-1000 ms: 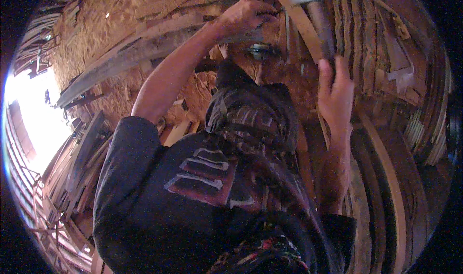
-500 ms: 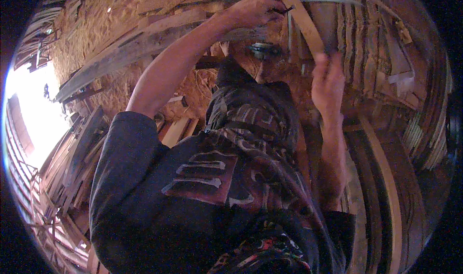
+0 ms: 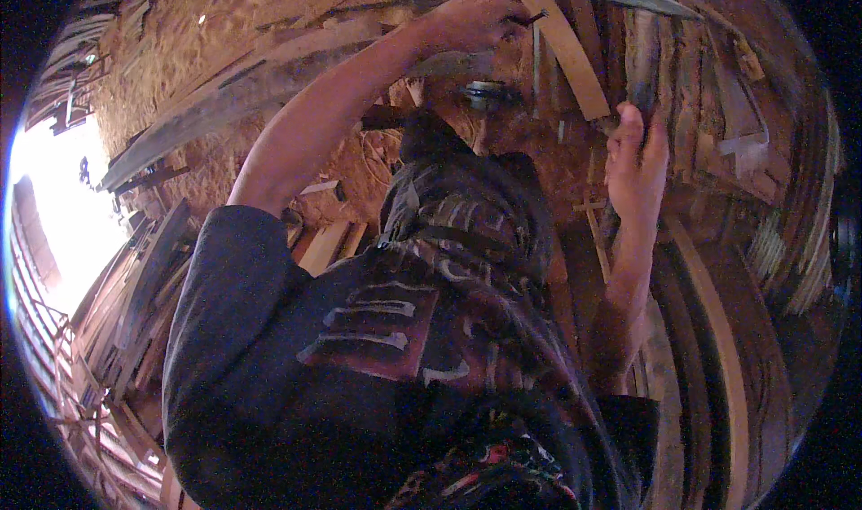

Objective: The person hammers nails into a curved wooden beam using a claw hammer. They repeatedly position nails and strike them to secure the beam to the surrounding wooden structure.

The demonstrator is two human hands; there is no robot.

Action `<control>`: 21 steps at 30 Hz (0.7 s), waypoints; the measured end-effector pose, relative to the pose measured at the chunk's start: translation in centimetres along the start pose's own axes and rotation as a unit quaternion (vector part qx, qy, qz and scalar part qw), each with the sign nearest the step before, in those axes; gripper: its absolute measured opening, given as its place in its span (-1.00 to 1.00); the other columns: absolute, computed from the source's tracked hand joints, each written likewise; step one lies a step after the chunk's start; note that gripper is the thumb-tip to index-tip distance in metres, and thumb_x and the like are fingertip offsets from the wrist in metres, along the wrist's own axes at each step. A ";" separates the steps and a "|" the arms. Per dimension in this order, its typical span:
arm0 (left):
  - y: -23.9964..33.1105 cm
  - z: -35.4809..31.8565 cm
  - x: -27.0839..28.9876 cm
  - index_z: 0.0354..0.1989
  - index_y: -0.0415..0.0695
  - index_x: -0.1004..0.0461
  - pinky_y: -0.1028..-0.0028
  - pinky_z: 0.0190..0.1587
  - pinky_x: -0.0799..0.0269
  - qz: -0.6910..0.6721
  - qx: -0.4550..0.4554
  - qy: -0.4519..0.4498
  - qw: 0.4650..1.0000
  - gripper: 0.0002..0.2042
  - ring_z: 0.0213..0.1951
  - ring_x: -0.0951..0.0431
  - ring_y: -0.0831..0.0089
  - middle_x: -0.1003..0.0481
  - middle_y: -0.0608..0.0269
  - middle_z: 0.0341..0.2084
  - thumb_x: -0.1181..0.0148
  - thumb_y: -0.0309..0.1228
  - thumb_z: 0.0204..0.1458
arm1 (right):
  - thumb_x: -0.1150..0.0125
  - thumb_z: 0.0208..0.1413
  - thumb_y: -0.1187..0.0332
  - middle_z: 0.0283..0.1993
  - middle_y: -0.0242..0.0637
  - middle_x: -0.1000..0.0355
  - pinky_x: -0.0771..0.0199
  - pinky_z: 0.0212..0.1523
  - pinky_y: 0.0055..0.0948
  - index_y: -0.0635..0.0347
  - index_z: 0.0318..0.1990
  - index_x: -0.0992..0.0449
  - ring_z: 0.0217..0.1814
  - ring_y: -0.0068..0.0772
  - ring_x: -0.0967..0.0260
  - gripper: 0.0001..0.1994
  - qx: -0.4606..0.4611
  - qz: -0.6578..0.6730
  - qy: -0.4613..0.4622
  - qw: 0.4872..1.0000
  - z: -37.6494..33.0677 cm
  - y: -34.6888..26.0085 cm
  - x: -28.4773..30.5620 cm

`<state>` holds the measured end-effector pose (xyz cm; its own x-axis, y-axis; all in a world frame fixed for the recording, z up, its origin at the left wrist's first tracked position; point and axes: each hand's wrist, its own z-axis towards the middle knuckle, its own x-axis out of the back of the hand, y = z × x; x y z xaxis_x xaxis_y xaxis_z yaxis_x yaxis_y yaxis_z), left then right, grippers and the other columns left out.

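Note:
Up at the far side, my left hand (image 3: 479, 21) is closed, pinching a thin dark nail (image 3: 537, 16). The nail's outer end lies over a pale wooden strip (image 3: 564, 52) that slants down to the right; whether they touch cannot be told. Over on the right, my right hand (image 3: 639, 164) wraps round the dark handle of a hammer (image 3: 642, 70). Its long grey metal head (image 3: 654, 2) is beyond the hand, to the right of the strip's far end. Part of the handle is hidden behind my fingers.
Sawdust covers the ground (image 3: 193, 70). A long weathered board (image 3: 233, 101) runs across the left. Stacked planks (image 3: 709, 312) line the right, and loose slats (image 3: 144, 303) pile up at the left. A round metal piece (image 3: 489, 91) lies below my left hand.
The hammer head was a blur beside the strip; it has swung to the right, away from the nail, and my right hand has shifted right. My left hand stays nearly still.

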<state>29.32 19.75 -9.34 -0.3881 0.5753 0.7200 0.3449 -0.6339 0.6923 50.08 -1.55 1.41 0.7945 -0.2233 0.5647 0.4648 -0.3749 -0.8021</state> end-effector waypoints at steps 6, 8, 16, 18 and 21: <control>-0.4 2.8 -1.0 -0.09 -0.25 -0.54 0.04 -0.01 -0.52 0.160 0.031 -0.039 0.986 -0.72 -0.12 -0.60 -0.06 -0.59 -0.13 -0.24 -0.16 -0.35 0.08 | 0.02 0.37 0.01 -0.63 -0.51 -0.16 -0.12 -0.76 -0.61 0.16 -0.12 -0.38 -0.71 -0.72 -0.11 -0.64 -0.133 0.197 -0.005 0.971 -1.7 -0.5 0.2; -0.6 4.6 -1.8 -0.10 -0.20 -0.56 0.06 -0.03 -0.54 0.197 0.102 -0.074 0.972 -0.71 -0.13 -0.61 -0.03 -0.60 -0.09 -0.23 -0.19 -0.39 -0.01 | 0.03 0.37 0.01 -0.65 -0.51 -0.16 -0.13 -0.77 -0.59 0.17 -0.09 -0.38 -0.73 -0.68 -0.11 -0.63 -0.133 0.221 -0.011 0.966 -1.7 -0.2 0.4; 0.9 3.3 -1.9 -0.11 -0.10 -0.58 0.14 -0.07 -0.55 0.134 0.137 0.024 0.981 -0.77 -0.17 -0.64 0.06 -0.63 0.01 -0.26 -0.15 -0.38 0.07 | 0.02 0.36 0.00 -0.60 -0.52 -0.16 -0.11 -0.76 -0.60 0.18 -0.02 -0.39 -0.70 -0.70 -0.07 -0.61 -0.206 0.236 0.053 0.948 -4.2 -1.0 1.3; 1.7 1.5 0.9 -0.09 -0.11 -0.57 0.15 -0.06 -0.55 0.048 0.127 0.185 0.973 -0.75 -0.18 -0.64 0.04 -0.62 0.06 -0.23 -0.11 -0.30 0.15 | 0.01 0.36 0.02 -0.57 -0.53 -0.16 -0.08 -0.73 -0.61 0.16 -0.02 -0.40 -0.68 -0.72 -0.06 -0.63 -0.230 0.241 0.057 0.941 -4.6 -1.0 1.3; 3.1 -1.2 3.9 0.00 -0.18 -0.56 0.14 -0.06 -0.46 -0.113 0.288 0.195 0.931 -0.67 -0.12 -0.57 0.06 -0.60 -0.02 -0.15 -0.28 -0.33 0.07 | 0.00 0.37 0.06 -0.53 -0.53 -0.14 -0.04 -0.69 -0.63 0.13 -0.02 -0.41 -0.66 -0.76 -0.04 -0.67 -0.255 0.252 0.040 0.933 -5.0 0.0 1.0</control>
<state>27.89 19.42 -4.44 -0.7486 0.3576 0.5583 0.5738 -0.0725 0.8158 48.91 -6.31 2.97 0.8210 -0.5453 0.1692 -0.2228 -0.5789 -0.7844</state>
